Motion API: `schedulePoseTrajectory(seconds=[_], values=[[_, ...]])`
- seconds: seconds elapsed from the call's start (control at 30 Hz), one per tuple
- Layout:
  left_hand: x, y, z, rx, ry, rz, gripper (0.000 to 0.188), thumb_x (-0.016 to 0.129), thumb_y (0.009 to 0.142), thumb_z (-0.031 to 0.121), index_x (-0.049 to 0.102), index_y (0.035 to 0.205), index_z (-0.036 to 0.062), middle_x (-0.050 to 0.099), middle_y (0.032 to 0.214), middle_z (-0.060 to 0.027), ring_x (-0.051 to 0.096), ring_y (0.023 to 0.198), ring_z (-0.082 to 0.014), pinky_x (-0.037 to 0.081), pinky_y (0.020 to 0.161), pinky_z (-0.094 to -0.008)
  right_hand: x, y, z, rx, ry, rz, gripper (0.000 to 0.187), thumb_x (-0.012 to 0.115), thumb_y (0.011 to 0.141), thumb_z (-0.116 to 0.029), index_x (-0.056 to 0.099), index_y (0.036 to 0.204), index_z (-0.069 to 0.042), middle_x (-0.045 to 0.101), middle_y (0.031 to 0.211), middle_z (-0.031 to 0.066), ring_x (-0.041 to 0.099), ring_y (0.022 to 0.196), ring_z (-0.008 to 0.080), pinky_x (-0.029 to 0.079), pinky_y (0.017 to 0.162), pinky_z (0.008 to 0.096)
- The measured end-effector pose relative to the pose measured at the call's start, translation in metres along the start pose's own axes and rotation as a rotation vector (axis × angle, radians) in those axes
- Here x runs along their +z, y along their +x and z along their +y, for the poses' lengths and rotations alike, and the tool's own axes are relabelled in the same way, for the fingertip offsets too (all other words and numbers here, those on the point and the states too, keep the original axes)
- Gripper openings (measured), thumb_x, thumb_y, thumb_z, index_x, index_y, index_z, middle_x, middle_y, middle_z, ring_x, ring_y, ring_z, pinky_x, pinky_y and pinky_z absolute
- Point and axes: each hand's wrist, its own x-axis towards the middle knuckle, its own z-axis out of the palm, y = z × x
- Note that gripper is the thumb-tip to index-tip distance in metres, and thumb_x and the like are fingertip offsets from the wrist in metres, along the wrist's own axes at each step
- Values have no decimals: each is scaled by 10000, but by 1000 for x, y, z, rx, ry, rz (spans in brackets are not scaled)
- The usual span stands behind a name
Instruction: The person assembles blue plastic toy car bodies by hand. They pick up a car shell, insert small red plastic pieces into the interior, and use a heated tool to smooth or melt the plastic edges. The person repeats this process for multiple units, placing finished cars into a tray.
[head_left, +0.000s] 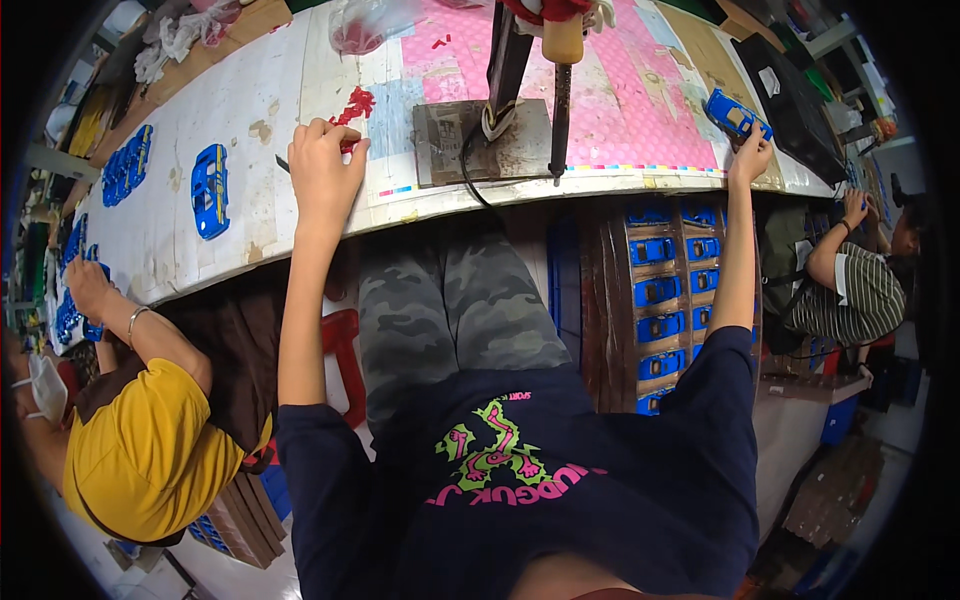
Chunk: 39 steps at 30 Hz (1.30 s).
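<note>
My left hand point(325, 172) rests at the table near a pile of small red parts point(357, 104). Its thumb and fingers are pinched together, and a bit of red shows at the fingertips. A thin dark strip point(283, 163) sticks out beside that hand; whether the hand touches it I cannot tell. Off to the right, my right hand point(751, 157) grips a blue toy car body point(737, 113) by its near end, above the table edge. Another blue toy car body point(210, 191) lies alone on the table, left of my left hand.
A tool with a metal rod point(561, 120) hangs over a metal plate point(478, 140) mid-table. A black box point(790, 108) stands far right. Several blue car bodies point(127, 166) lie at left; more fill a brown tray point(672, 262) below the edge. Co-workers sit on both sides.
</note>
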Motion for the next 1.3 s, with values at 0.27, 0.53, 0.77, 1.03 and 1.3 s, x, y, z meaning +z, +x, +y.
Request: schedulePoseTrajectory(seconds=[0.27, 0.53, 0.77, 1.03, 1.3], values=[[-7, -8, 10, -311, -496, 126, 133, 621, 725, 154, 639, 745, 24, 560, 691, -40, 483, 690, -140, 368, 662, -261, 3, -10, -10, 13, 192, 79, 408, 641, 713, -390, 429, 717, -41, 521, 722, 89, 517, 609, 138, 444, 498, 264], [-72, -28, 56, -648, -1366, -37, 204, 551, 809, 163, 622, 844, -25, 532, 692, 15, 391, 646, -38, 307, 625, -177, -70, -51, -23, 144, 851, -296, 352, 459, 775, -401, 512, 824, -57, 543, 788, 74, 530, 637, 180, 448, 541, 295], [-90, -44, 74, -655, -1536, -248, 196, 498, 816, 128, 604, 802, -37, 504, 679, 4, 399, 663, -47, 294, 661, -166, -147, -187, -91, 437, 1253, -843, 482, 484, 769, -428, 451, 974, 7, 428, 745, 134, 393, 604, 210, 356, 463, 285], [-82, -54, 122, -365, -1523, -520, 77, 552, 762, 17, 614, 794, -14, 559, 791, -53, 488, 720, -86, 359, 645, -206, -161, -301, -167, 844, 1279, -1409, 720, 718, 592, -287, 312, 1064, 76, 498, 915, 241, 603, 660, 314, 526, 530, 326], [-85, -78, 151, -326, -1450, -570, 63, 603, 718, 15, 628, 775, 21, 519, 726, -30, 470, 674, -83, 365, 615, -204, -152, -319, -195, 229, 839, -1510, 651, 699, 582, -234, 393, 1071, 69, 497, 978, 169, 534, 902, 223, 419, 799, 297]])
